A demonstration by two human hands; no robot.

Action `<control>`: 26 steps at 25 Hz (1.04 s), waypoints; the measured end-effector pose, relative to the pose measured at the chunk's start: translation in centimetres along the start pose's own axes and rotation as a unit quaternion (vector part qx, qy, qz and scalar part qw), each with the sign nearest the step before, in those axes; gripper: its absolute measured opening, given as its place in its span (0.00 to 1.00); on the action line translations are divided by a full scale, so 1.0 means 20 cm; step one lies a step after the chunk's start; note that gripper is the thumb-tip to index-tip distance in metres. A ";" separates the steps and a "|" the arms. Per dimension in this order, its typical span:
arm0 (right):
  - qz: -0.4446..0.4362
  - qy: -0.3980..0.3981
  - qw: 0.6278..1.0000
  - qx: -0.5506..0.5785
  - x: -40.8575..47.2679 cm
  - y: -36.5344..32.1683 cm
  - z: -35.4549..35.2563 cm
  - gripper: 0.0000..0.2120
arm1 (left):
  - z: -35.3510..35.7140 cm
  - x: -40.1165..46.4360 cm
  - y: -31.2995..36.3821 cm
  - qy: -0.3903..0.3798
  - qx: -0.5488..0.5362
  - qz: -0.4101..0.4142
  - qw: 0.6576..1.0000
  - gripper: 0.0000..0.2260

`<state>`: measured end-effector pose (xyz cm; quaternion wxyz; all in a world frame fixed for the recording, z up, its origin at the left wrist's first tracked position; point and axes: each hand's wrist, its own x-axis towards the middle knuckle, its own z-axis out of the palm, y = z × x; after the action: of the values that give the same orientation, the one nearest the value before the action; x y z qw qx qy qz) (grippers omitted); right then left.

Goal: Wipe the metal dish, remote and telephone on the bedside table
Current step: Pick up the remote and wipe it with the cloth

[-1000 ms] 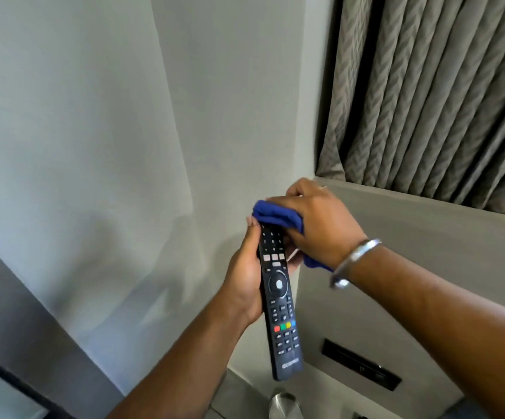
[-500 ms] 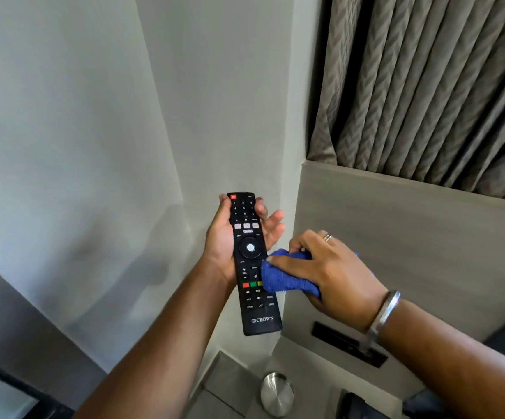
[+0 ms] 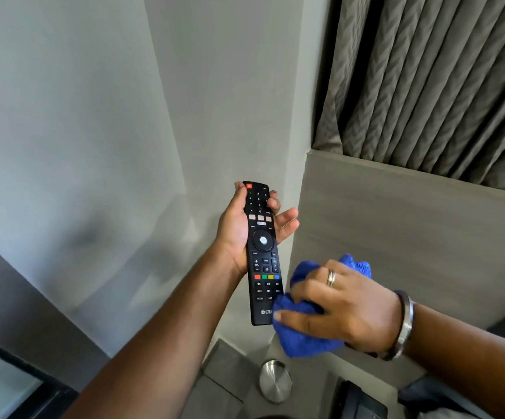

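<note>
My left hand point(image 3: 239, 228) holds a long black remote point(image 3: 262, 252) upright by its upper half, buttons facing me. My right hand point(image 3: 342, 306) is closed around a bunched blue cloth point(image 3: 302, 337), which presses against the remote's lower right corner and hides part of the logo. Below the hands, a round brushed metal dish point(image 3: 275, 381) sits on the grey bedside table point(image 3: 224, 367). A dark telephone point(image 3: 357, 400) shows partly at the bottom edge, to the right of the dish.
A grey wall fills the left and centre. A grey wooden headboard panel point(image 3: 411, 225) rises to the right, with pleated grey curtains point(image 3: 442, 80) behind it. A dark-framed surface point(image 3: 12, 385) lies at the lower left.
The cloth in my right hand has slid down the remote from its top end to its bottom corner. The left hand's grip has shifted up, uncovering the buttons.
</note>
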<state>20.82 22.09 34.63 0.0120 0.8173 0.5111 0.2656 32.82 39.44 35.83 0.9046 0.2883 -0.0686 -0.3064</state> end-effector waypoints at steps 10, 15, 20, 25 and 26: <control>0.006 -0.019 0.999 -0.032 0.00 0.05 -0.02 0.15 | 0.00 -0.02 -0.06 0.019 0.016 -0.009 1.000 0.28; 0.114 0.016 0.993 0.002 0.03 0.01 0.01 0.18 | 0.00 0.01 -0.07 0.025 0.006 0.013 1.000 0.28; 0.149 -0.012 0.989 -0.016 0.12 0.16 -0.07 0.16 | 0.01 -0.03 -0.18 0.028 0.063 -0.011 0.998 0.28; 0.413 0.113 0.904 0.019 0.26 0.28 -0.05 0.16 | 0.07 0.01 -0.18 0.018 0.122 0.027 0.992 0.26; 0.415 0.121 0.901 0.041 0.23 0.22 -0.01 0.16 | 0.06 0.04 -0.18 0.031 0.124 0.027 0.991 0.26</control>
<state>25.96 23.73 38.03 -0.1949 0.9168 0.1335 0.3220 31.32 36.07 34.79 0.8714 0.4059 -0.0863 -0.2617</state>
